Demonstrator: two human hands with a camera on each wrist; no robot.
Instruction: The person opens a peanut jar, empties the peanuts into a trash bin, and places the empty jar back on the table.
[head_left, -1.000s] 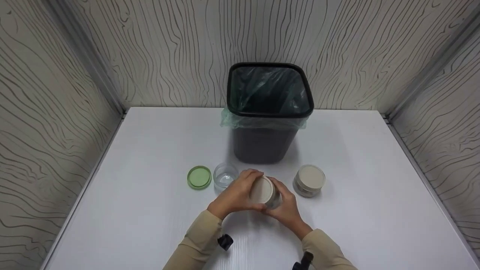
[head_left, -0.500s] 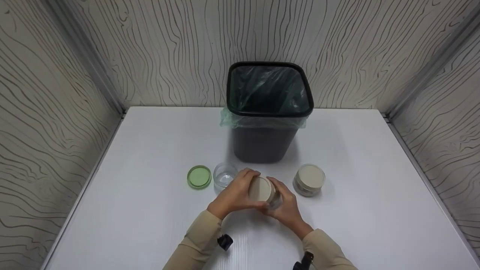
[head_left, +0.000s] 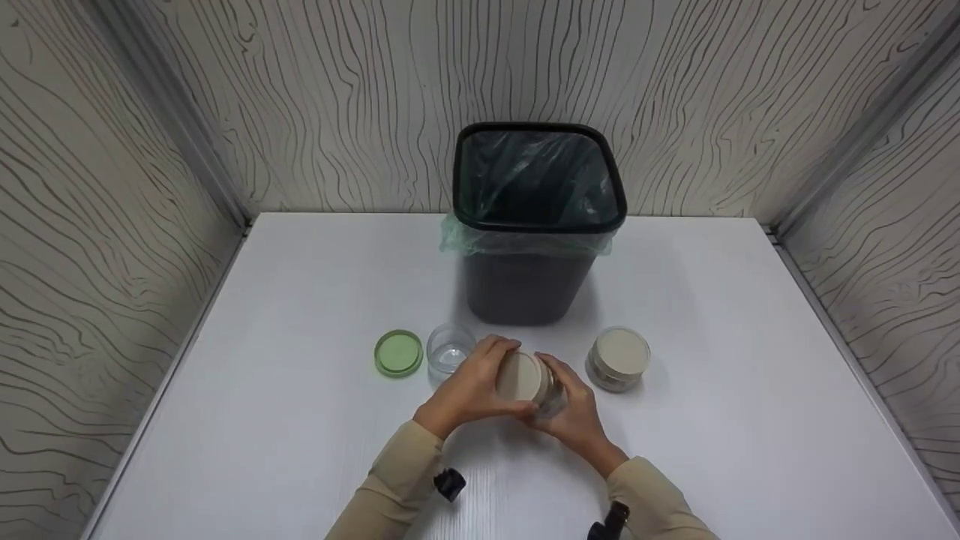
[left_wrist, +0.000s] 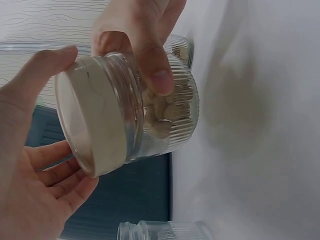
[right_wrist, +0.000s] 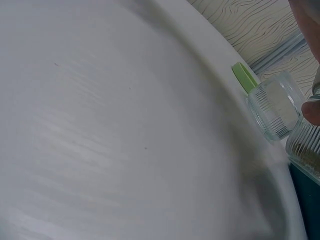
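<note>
Both hands hold one ribbed glass jar (left_wrist: pixel 170 117) above the table, tilted so its cream lid (head_left: pixel 519 377) leans toward the left. My left hand (head_left: pixel 469 386) grips the lid by its edge, thumb on one side and fingers on the other. Around the glass body curls my right hand (head_left: pixel 574 420), its thumb pressed on the ribbed side in the left wrist view. Tan rounded pieces (left_wrist: pixel 162 115) show inside the jar. Whether the lid is loose on the rim, I cannot tell. Just left of my left hand stands a lidless clear jar (head_left: pixel 450 351).
A green lid (head_left: pixel 398 353) lies left of the clear jar. Another cream-lidded jar (head_left: pixel 619 358) stands to the right. Behind them rises a dark bin (head_left: pixel 525 289) with a green liner bag (head_left: pixel 461 237). Patterned walls (head_left: pixel 337 105) enclose the white table (head_left: pixel 285 360).
My left hand and the cream lid have shifted very slightly to the left. Both grips stay the same, and the other things have not moved.
</note>
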